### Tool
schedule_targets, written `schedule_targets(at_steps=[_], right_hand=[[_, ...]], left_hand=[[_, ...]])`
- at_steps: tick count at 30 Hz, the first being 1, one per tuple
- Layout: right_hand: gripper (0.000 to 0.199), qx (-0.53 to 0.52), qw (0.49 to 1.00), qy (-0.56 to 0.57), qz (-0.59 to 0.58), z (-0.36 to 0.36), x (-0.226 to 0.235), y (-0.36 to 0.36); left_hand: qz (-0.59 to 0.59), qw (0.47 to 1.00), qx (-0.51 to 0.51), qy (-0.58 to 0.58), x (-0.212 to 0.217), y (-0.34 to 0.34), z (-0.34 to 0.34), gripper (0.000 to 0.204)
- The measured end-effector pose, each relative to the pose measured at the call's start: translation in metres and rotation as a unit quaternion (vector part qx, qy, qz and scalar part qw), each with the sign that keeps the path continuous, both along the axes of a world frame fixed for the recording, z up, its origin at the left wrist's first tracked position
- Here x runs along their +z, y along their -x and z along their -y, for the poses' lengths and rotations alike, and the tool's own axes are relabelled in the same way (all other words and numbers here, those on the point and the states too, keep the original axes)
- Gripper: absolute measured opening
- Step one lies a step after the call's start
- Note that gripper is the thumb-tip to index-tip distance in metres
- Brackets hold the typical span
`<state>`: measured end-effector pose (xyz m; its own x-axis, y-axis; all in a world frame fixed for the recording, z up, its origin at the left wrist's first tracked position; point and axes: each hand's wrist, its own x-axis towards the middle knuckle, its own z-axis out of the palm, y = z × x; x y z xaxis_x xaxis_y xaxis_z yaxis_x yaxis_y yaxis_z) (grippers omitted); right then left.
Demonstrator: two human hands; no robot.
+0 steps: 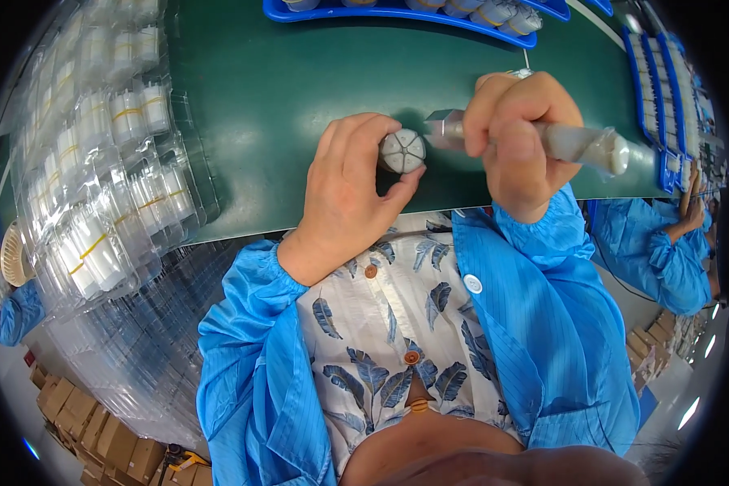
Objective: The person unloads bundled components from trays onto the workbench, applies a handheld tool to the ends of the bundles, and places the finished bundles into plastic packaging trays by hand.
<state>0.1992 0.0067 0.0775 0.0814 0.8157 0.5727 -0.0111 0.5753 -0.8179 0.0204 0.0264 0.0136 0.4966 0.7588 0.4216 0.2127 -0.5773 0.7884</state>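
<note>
Over the green tabletop (275,105), my left hand (344,170) curls its fingers and thumb around a round, pale grey-white piece (402,151). Its end face, turned upward, is split into several wedge-shaped segments by dark lines. To its right, my right hand (526,134) is closed around a hand tool (579,146) with a thick, pale handle that looks wrapped in clear film. A flat, shiny metal end (443,128) of this tool points left toward the round piece, with a small gap between them. Its exact kind is unclear.
Stacked clear plastic trays (206,186) at left hold white cylinders (97,243) bundled with yellow bands. A blue tray (364,14) with wrapped bundles lies at the far edge. More blue trays (652,105) stand at right, near another person's blue sleeve (648,251). Cardboard boxes (97,429) are lower left.
</note>
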Motion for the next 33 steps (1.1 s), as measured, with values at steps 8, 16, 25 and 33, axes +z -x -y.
schedule_targets(at_steps=[8, 16, 25, 33], right_hand=[[0.017, -0.053, 0.993, -0.011, 0.103, -0.013, -0.012, 0.009], [0.019, -0.057, 0.996, 0.025, 0.065, -0.012, -0.018, 0.011], [0.018, -0.005, 1.0, 0.012, 0.029, -0.018, -0.003, 0.005], [0.017, 0.007, 0.996, 0.038, 0.075, -0.018, -0.016, 0.007]], left_hand=[[0.013, 0.999, -0.014, 0.047, 0.001, 0.005, 0.003, 0.062], [0.007, 0.999, 0.011, 0.038, 0.004, 0.003, 0.002, 0.065], [0.025, 0.999, -0.007, 0.028, -0.005, 0.007, 0.006, 0.066], [0.037, 0.998, -0.008, 0.058, 0.003, 0.004, 0.008, 0.062]])
